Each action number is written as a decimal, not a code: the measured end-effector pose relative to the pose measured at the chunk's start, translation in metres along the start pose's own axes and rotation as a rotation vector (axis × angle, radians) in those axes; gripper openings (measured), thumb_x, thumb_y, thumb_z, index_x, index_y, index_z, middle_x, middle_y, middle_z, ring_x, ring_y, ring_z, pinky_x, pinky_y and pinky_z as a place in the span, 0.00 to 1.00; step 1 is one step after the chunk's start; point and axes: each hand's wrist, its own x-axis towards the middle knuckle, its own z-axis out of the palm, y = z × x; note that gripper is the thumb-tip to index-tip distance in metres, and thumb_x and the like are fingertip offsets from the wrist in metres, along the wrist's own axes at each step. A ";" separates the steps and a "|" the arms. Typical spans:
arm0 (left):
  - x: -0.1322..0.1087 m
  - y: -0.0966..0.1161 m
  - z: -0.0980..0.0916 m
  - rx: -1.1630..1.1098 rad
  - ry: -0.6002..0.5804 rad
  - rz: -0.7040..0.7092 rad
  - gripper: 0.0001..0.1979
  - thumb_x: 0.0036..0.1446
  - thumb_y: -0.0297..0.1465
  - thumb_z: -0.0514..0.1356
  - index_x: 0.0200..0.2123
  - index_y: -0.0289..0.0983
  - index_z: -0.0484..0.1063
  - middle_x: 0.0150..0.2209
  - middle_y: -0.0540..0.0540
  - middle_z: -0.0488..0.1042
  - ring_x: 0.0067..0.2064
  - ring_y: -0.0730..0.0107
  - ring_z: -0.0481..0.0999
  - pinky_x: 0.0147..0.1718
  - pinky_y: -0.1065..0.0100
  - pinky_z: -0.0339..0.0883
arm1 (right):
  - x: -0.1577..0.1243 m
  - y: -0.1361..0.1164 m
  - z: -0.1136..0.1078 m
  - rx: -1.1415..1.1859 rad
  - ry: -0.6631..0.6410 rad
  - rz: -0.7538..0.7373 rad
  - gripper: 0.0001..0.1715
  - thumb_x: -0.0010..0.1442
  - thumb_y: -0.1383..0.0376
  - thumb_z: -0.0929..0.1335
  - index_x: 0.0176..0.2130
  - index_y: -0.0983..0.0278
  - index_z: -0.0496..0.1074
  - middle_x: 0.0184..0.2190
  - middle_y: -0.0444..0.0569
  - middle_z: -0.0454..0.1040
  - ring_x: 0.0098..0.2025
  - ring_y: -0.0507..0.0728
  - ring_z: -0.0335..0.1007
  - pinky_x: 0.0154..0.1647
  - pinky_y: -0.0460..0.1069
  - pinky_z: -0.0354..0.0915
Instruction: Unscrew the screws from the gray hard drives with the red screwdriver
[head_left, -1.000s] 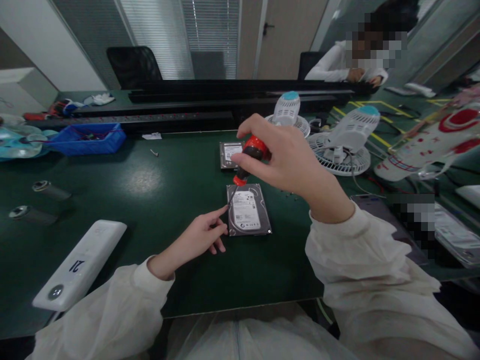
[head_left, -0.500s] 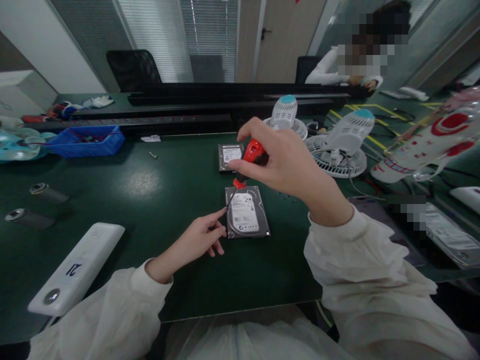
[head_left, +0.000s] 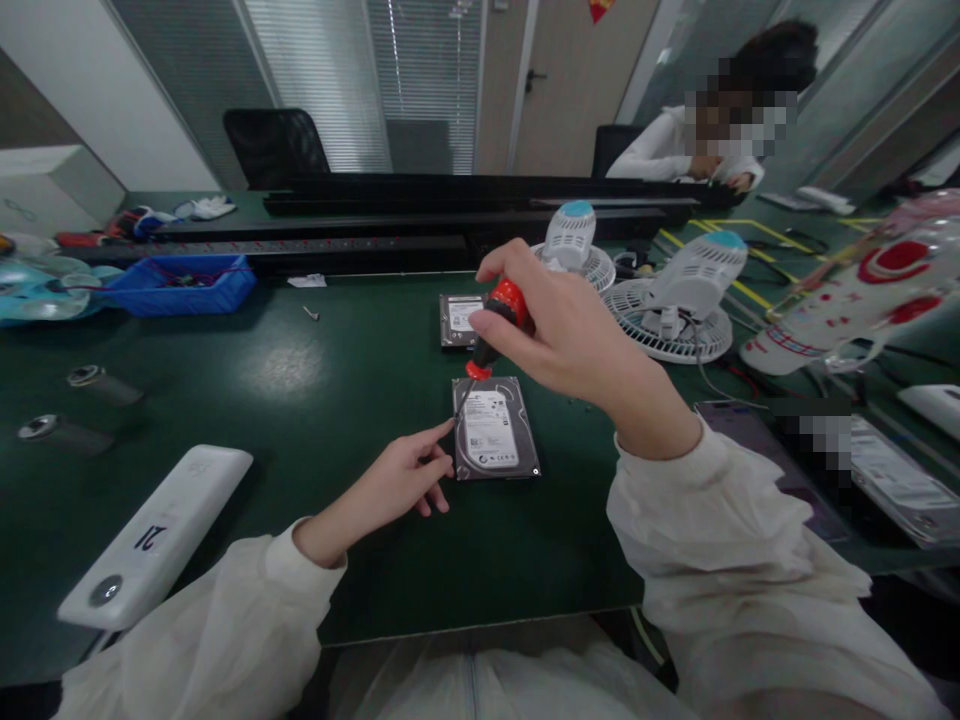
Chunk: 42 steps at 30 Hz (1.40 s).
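Note:
A hard drive (head_left: 491,430) with a white label lies flat on the green table in front of me. My right hand (head_left: 559,325) is closed round the red and black handle of a screwdriver (head_left: 486,350). The shaft slants down to the left edge of the drive, where its tip meets the case near my left index fingertip. My left hand (head_left: 409,470) has its index finger stretched out to that edge, the other fingers loosely curled and holding nothing. Behind the screwdriver a second hard drive (head_left: 454,322) is partly covered by my right hand.
White fans (head_left: 660,310) and a decorated bottle (head_left: 847,290) stand at the right. A phone (head_left: 757,450) lies by my right sleeve. On the left are a blue bin (head_left: 184,285), metal cylinders (head_left: 64,435) and a white power bank (head_left: 157,540). A person (head_left: 675,150) sits across the table.
The whole view has shifted slightly, so things sit a little lower. The right hand and screwdriver have turned a little; the tip stays at the drive's left edge, with the left hand beside it.

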 end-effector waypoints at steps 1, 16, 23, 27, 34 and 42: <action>0.000 0.000 0.000 0.001 0.001 -0.002 0.34 0.66 0.24 0.56 0.72 0.39 0.52 0.38 0.49 0.74 0.24 0.78 0.78 0.17 0.79 0.68 | 0.000 0.000 -0.001 0.039 0.000 -0.024 0.17 0.68 0.56 0.63 0.51 0.64 0.61 0.37 0.45 0.69 0.30 0.50 0.61 0.31 0.49 0.58; 0.000 -0.002 -0.001 0.000 -0.006 0.008 0.33 0.66 0.24 0.56 0.72 0.40 0.53 0.37 0.50 0.73 0.24 0.77 0.78 0.17 0.78 0.69 | -0.001 0.001 -0.004 0.115 -0.018 -0.119 0.14 0.64 0.64 0.63 0.49 0.66 0.61 0.39 0.47 0.68 0.33 0.50 0.61 0.34 0.49 0.58; 0.000 -0.003 -0.001 -0.004 0.000 0.016 0.34 0.65 0.24 0.56 0.72 0.39 0.52 0.38 0.48 0.74 0.24 0.77 0.78 0.16 0.78 0.68 | 0.000 -0.002 -0.002 0.059 -0.020 -0.002 0.20 0.65 0.57 0.67 0.52 0.65 0.60 0.33 0.42 0.65 0.27 0.48 0.56 0.30 0.48 0.55; 0.001 -0.005 -0.001 -0.005 -0.002 0.013 0.34 0.65 0.25 0.57 0.72 0.37 0.51 0.38 0.48 0.75 0.24 0.77 0.78 0.17 0.78 0.69 | 0.001 -0.001 -0.002 0.017 -0.022 0.002 0.23 0.65 0.51 0.66 0.50 0.65 0.62 0.27 0.38 0.60 0.25 0.47 0.54 0.29 0.48 0.52; 0.001 -0.005 -0.002 -0.004 -0.008 0.025 0.34 0.65 0.24 0.56 0.72 0.38 0.52 0.38 0.48 0.74 0.24 0.77 0.78 0.17 0.78 0.69 | -0.002 -0.001 -0.004 0.133 -0.071 -0.062 0.23 0.60 0.67 0.66 0.53 0.64 0.56 0.42 0.47 0.68 0.31 0.49 0.61 0.32 0.49 0.58; 0.001 -0.006 -0.002 -0.013 -0.014 0.024 0.34 0.66 0.25 0.57 0.72 0.40 0.53 0.37 0.49 0.73 0.24 0.77 0.79 0.17 0.78 0.69 | 0.000 0.000 0.000 -0.021 -0.020 -0.008 0.24 0.66 0.55 0.66 0.56 0.65 0.59 0.33 0.43 0.68 0.26 0.49 0.58 0.29 0.49 0.56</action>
